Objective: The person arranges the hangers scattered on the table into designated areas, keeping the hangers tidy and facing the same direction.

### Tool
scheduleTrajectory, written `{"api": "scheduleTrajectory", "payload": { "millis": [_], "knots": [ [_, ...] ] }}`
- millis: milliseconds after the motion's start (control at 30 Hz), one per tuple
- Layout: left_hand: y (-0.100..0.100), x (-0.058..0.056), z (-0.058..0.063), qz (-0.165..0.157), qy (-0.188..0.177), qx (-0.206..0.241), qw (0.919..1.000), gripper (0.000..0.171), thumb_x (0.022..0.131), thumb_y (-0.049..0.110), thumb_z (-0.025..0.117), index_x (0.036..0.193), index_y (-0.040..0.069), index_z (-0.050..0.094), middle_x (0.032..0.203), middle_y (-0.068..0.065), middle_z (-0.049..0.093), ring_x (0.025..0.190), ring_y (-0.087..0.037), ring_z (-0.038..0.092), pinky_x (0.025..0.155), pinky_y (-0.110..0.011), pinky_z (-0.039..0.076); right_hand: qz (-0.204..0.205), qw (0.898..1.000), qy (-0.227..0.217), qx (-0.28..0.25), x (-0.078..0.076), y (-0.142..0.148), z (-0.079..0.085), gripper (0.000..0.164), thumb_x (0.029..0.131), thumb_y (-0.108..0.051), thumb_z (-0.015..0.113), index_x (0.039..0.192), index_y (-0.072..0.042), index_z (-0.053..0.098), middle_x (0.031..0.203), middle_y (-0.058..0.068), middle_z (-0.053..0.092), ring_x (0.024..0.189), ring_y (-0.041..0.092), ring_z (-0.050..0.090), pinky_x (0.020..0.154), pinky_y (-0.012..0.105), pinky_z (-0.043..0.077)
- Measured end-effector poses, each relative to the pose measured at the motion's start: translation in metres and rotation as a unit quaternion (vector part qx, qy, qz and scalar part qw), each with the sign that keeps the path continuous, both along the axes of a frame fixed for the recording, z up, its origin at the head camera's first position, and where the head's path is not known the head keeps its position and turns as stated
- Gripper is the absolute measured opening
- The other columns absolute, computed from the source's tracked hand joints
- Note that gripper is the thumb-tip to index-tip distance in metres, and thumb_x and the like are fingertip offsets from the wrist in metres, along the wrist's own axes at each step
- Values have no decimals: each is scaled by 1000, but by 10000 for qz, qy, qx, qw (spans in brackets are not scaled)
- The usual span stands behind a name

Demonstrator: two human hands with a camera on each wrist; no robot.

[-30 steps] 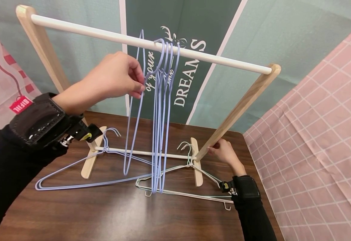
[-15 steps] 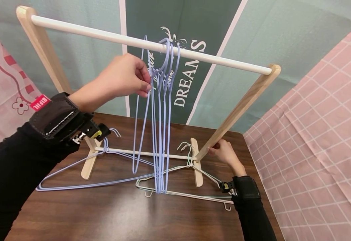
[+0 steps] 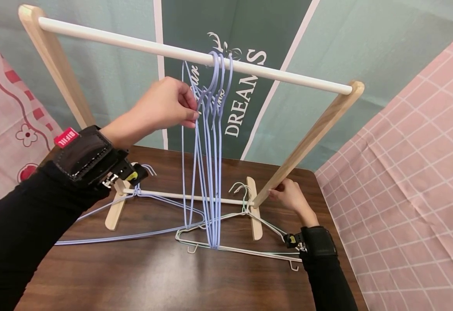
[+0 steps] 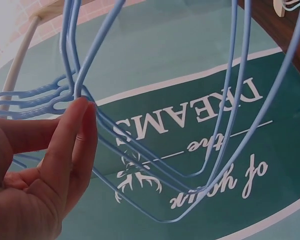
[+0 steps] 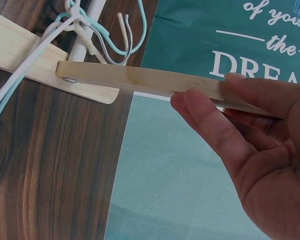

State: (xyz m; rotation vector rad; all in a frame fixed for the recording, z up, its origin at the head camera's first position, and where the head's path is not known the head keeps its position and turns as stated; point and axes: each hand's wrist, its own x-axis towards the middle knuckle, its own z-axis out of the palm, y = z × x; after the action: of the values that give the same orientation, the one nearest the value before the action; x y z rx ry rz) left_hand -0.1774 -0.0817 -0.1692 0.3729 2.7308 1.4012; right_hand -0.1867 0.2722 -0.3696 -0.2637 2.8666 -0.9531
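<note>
My left hand (image 3: 164, 106) pinches a blue wire hanger (image 4: 97, 37) between thumb and fingertips near its neck. This hanger hangs by its hook from the white top rail (image 3: 133, 43) of a clothes rack, bunched with several like it. Close up in the left wrist view, the fingertips touch the wire beside the grouped hooks. Low on the right, my right hand (image 3: 290, 197) holds the rack's wooden post (image 3: 308, 144) near its foot. The right wrist view shows thumb and fingers on opposite sides of that post (image 5: 135, 79).
More blue hangers (image 3: 121, 237) lie on the dark wooden table (image 3: 152, 276) at left, partly behind my left arm. White and pale green hangers (image 3: 249, 253) lean by the right foot (image 3: 255, 224). Behind hangs a green printed cloth (image 3: 245, 26); a pink checked cloth (image 3: 413, 181) borders the right.
My left hand has moved right and slightly down with the pinched hanger. The hanging blue hangers are now bunched closer together. My right hand stays on the post.
</note>
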Motion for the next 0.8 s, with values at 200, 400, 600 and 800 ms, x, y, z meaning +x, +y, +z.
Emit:
{"api": "scheduleTrajectory", "payload": {
  "millis": [200, 400, 600, 800],
  "knots": [
    [1, 0, -4, 32, -165, 250, 9995, 15, 83, 3, 64, 92, -8, 57, 82, -14, 60, 63, -12, 65, 61, -21, 52, -20, 10000, -42, -22, 1, -1, 1, 19, 86, -5, 62, 99, 9, 60, 82, 18, 65, 75, 31, 65, 59, 32, 51],
    [2, 0, -6, 72, -333, 665, 9972, 15, 83, -1, 63, 93, -10, 56, 80, -14, 59, 61, -11, 64, 62, -22, 52, -66, 9999, -62, -61, 1, -2, 1, 21, 86, -5, 63, 100, 9, 59, 83, 20, 65, 76, 31, 65, 60, 33, 52],
    [4, 0, -7, 88, -441, 966, 9943, 16, 83, -4, 61, 95, -13, 56, 75, -12, 58, 60, -11, 63, 62, -23, 53, 26, 9999, -69, -127, 0, 0, 0, 23, 86, -3, 61, 103, 11, 57, 88, 26, 63, 78, 33, 65, 62, 35, 53],
    [5, 1, -10, 106, -486, 1250, 9909, 15, 82, -6, 61, 93, -14, 55, 74, -11, 56, 58, -10, 63, 63, -23, 53, 66, 10000, 10, -15, 0, 0, 0, 23, 86, -4, 61, 103, 11, 57, 88, 24, 63, 78, 34, 64, 62, 35, 52]
  ]
}}
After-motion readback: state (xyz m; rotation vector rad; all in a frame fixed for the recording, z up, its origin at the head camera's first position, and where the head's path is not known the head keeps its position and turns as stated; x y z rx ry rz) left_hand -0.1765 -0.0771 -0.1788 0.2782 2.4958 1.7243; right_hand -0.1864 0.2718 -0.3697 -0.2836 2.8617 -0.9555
